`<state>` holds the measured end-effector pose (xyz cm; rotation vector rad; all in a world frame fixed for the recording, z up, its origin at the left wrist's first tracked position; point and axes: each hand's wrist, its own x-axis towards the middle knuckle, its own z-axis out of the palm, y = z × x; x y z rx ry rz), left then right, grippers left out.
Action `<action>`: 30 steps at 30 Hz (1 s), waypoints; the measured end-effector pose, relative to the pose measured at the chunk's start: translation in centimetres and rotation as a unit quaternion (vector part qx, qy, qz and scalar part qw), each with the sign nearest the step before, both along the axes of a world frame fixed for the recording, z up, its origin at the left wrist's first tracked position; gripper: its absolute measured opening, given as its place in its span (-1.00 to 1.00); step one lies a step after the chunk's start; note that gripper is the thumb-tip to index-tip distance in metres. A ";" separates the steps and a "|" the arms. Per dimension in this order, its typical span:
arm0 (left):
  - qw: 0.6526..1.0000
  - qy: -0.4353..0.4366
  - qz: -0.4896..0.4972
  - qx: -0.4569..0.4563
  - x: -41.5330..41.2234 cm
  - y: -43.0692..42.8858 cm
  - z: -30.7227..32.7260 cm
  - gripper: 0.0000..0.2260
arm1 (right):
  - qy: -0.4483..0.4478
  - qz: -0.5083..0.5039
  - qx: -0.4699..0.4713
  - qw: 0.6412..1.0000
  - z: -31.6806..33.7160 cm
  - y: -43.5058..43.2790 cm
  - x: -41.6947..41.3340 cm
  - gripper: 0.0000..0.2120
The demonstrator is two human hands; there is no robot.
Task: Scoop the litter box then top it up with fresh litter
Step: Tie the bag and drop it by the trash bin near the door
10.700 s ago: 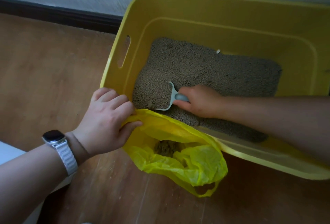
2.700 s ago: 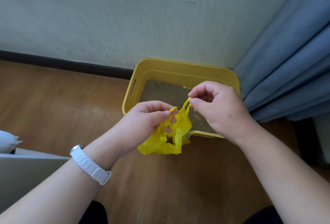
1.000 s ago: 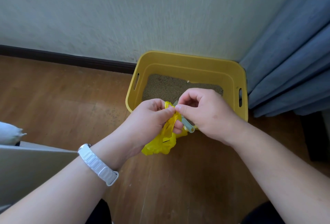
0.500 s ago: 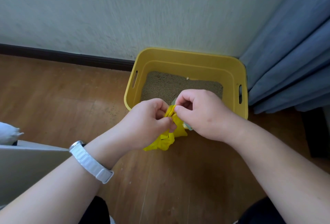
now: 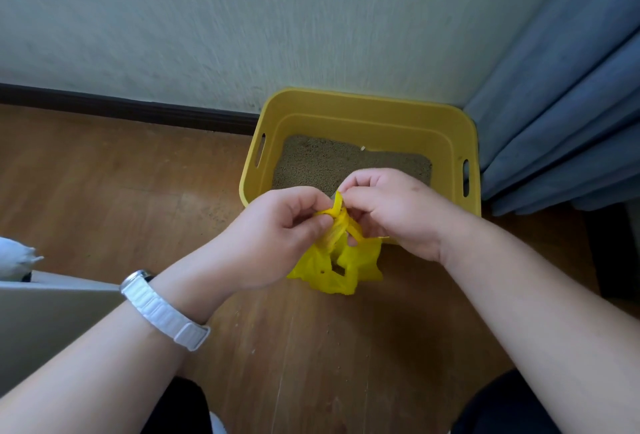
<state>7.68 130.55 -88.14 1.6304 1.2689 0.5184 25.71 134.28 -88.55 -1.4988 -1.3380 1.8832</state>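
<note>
A yellow litter box point(image 5: 363, 111) stands on the floor against the wall, with grey-brown litter point(image 5: 311, 163) spread over its bottom. In front of it hangs a small yellow plastic bag point(image 5: 332, 267), its body bunched just above the floor. My left hand point(image 5: 277, 236) and my right hand point(image 5: 391, 208) both pinch the bag's twisted handles, close together above the box's near rim. A sliver of something pale shows between my fingers; I cannot tell whether it is the scoop.
Blue curtains point(image 5: 561, 115) hang at the right, touching the box's side. A dark baseboard point(image 5: 121, 109) runs along the wall. A grey flat surface point(image 5: 45, 322) with a white object point(image 5: 14, 260) sits at the left. Wooden floor point(image 5: 104, 191) lies open to the left.
Scooping has stopped; both hands have moved to the bag's handles, twisted them together and drawn them tight. The bag now hangs a little lower and to the right.
</note>
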 end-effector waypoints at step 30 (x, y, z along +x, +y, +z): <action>0.962 -0.137 0.201 -0.124 0.5 0.4 0.7 -0.88 | -0.050 0.107 0.133 0.984 1.2 -1.4 0.5 -0.82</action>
